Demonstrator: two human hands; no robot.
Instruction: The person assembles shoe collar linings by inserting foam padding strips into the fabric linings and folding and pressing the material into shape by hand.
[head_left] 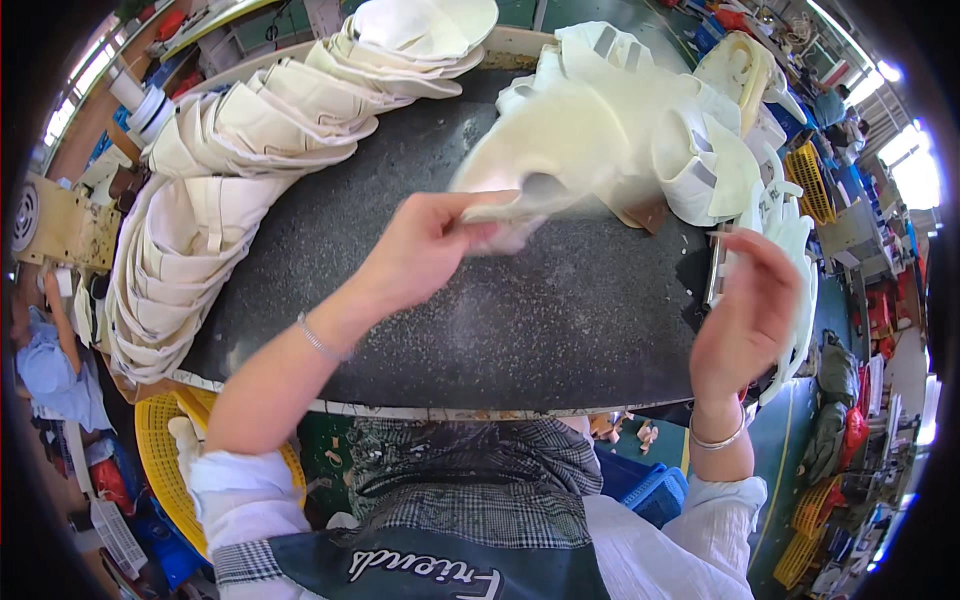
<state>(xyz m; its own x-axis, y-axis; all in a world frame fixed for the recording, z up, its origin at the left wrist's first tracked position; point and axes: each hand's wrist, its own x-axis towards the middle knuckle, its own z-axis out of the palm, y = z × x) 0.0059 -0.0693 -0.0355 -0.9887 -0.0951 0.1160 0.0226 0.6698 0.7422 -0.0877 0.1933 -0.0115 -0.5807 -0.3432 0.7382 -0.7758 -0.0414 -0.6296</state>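
My left hand [425, 245] is closed on the near edge of a blurred cream shoe-upper piece [570, 145], with the thumb and fingers pinching it. The piece has a curved cut-out by my fingers and stretches up to the right over the dark table [480, 330]. Beyond it lies a pile of white shoe uppers [690, 165] with grey patches. My right hand [750, 310] is raised at the table's right edge, apart from the held piece. Motion smears its fingers, so their hold is unclear. Just beside them is a narrow metal-edged object [716, 270].
Nested cream shoe uppers [270, 115] line the table's left and far-left edge. White strips or gloves [790, 270] hang at the right edge. A yellow basket [160, 450] stands below left, a blue bin [655, 495] below right. Another person [50, 370] sits at far left.
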